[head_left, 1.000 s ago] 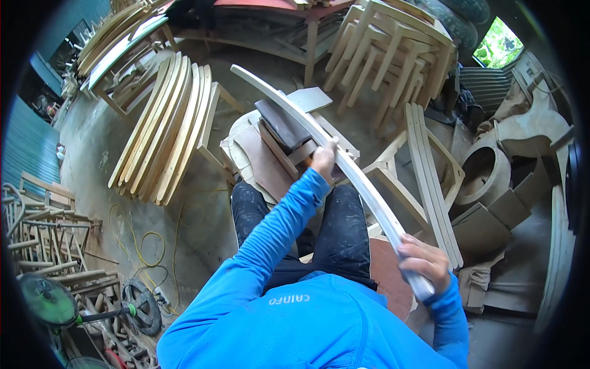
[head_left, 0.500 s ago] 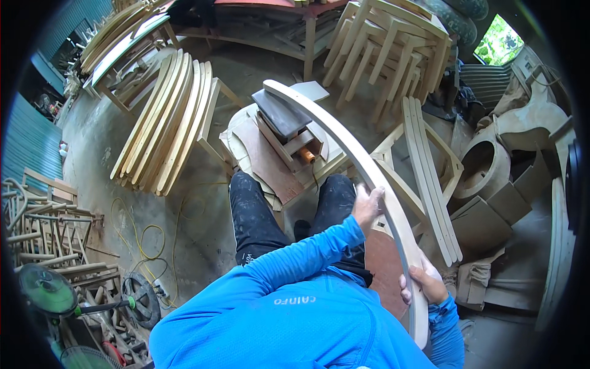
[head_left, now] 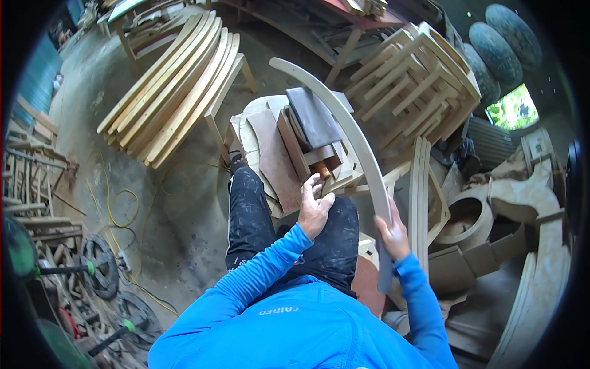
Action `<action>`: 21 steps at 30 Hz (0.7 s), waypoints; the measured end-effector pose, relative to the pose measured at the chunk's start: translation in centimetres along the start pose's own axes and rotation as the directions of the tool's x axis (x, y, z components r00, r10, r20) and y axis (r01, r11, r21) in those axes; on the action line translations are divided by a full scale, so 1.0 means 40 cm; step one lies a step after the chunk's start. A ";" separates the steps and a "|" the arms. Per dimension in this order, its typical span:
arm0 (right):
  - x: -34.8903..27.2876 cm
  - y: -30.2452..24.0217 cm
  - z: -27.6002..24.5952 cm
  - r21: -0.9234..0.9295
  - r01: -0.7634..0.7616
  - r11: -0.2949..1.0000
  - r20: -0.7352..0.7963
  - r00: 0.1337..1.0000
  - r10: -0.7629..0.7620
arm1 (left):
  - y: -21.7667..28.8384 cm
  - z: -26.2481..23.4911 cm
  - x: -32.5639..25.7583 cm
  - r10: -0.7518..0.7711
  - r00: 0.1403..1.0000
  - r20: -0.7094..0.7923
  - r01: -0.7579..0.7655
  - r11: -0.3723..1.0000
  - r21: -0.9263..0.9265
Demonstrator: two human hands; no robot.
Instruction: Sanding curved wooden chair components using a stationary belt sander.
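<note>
A long curved wooden slat (head_left: 362,144) stands tilted on my right side, its far end past the small work stand. My right hand (head_left: 394,237) is closed around its nearer part. My left hand (head_left: 315,212) is off the slat, fingers apart, with nothing in it, above my thigh. Just beyond its fingertips is an orange cylindrical part (head_left: 321,170) under a dark grey flat-topped block (head_left: 313,117). That block sits on a wooden box frame over a low stand with a brown board (head_left: 281,163) on it.
Several curved slats (head_left: 175,86) lean on a frame at the left. Stacked wooden frames (head_left: 424,80) stand far right, with straight slats (head_left: 420,197) nearer. A yellow cord (head_left: 117,224) lies on the floor, close to fans (head_left: 98,264) and wood scraps. Round wooden forms (head_left: 470,215) sit at right.
My left hand has let go of the slat and moved left, toward the orange part. My right hand has moved farther from my body, still holding the slat, which now shows another face.
</note>
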State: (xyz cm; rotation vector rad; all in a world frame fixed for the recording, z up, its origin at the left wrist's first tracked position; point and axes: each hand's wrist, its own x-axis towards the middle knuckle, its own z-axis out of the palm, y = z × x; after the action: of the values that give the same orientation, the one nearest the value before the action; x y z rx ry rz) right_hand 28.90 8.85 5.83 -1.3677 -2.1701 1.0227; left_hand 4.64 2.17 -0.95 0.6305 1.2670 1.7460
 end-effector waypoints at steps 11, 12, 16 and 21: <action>0.587 -0.195 0.152 -0.263 -0.052 0.963 0.115 0.990 0.085 | 0.062 -0.162 0.003 0.067 0.992 -0.102 -0.055 0.992 0.114; 0.571 -0.145 0.155 -0.280 0.017 0.960 0.064 0.998 0.001 | 0.059 -0.146 0.000 0.086 0.992 -0.088 -0.075 0.989 0.126; 0.298 -0.057 0.160 -0.222 0.228 0.948 -0.014 0.971 -0.237 | 0.047 -0.095 -0.051 0.053 0.999 -0.001 -0.052 0.989 0.137; -0.274 0.058 0.049 0.006 -0.203 0.979 0.014 0.979 0.203 | -0.007 -0.031 -0.089 -0.059 0.985 0.161 0.033 0.986 0.161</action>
State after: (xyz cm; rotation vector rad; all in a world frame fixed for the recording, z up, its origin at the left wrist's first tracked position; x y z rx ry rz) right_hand 34.03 -1.03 3.48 -1.6093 -2.0651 1.1136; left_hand 5.51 -1.49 -1.35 0.8144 1.3011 1.5317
